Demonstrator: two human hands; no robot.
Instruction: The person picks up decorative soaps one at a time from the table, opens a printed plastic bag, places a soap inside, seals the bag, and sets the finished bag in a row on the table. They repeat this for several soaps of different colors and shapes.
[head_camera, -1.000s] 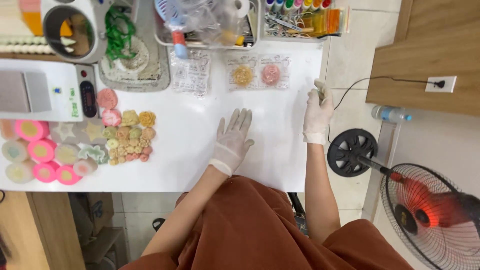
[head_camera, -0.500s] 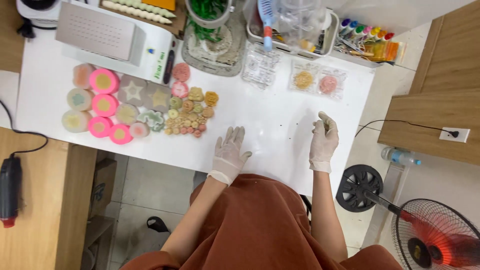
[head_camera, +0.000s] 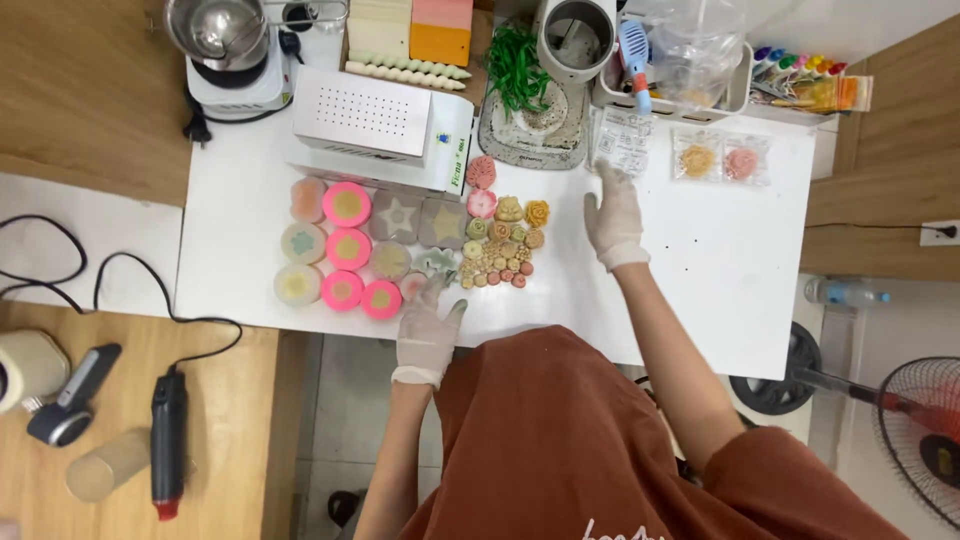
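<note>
The left hand (head_camera: 428, 335), in a white glove, is laid flat and open at the near edge of the white table (head_camera: 720, 260). Nothing is held in it. The small round beads (head_camera: 495, 270) lie just past its fingers, a little to the right. The right hand (head_camera: 614, 215) is spread open, holding nothing, near a clear packet (head_camera: 622, 142) at the far edge. A white basket (head_camera: 672, 95) at the far edge is filled with a clear bag and a blue tool.

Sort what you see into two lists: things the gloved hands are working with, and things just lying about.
In use: left hand at the moulds and small flowers; right hand at a clear packet.

Lying about: pot, white box, fan, bottle.
</note>
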